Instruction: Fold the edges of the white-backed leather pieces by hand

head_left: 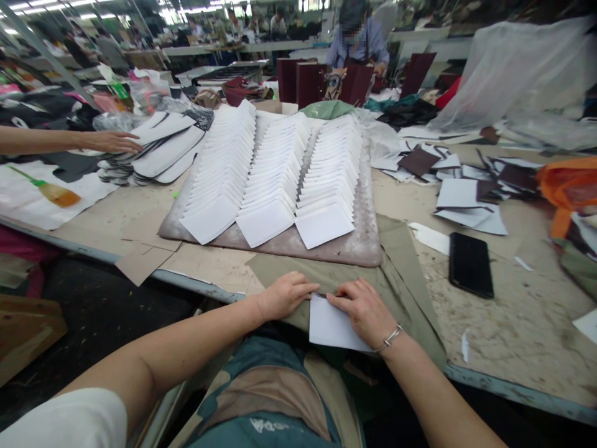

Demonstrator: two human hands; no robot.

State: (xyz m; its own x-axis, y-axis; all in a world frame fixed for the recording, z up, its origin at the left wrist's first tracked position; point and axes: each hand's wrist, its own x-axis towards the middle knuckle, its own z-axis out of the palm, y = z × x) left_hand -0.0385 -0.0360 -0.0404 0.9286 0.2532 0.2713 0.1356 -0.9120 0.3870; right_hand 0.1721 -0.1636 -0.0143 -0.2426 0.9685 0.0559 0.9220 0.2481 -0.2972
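A white rectangular piece [333,328], like card or backed leather, lies at the table's front edge on an olive-green cloth [405,264]. My right hand [366,311] grips its top edge, fingers bent, and covers its right part. At the piece's upper left corner, my left hand [289,295] is closed, with thumb and index finger pinching the edge; the fingertips partly hide the corner. Just beyond my hands, a grey-brown board [359,254] carries three rows of overlapping white pieces [324,221] of similar shape.
A black phone [471,264] lies to the right, near scattered white and brown pieces [469,202]. On the left, another person's hand [112,142] touches a stack of white curved pieces [165,149]. A green-handled brush [56,193] lies nearby. Across the table a person [357,37] works behind maroon panels [310,84].
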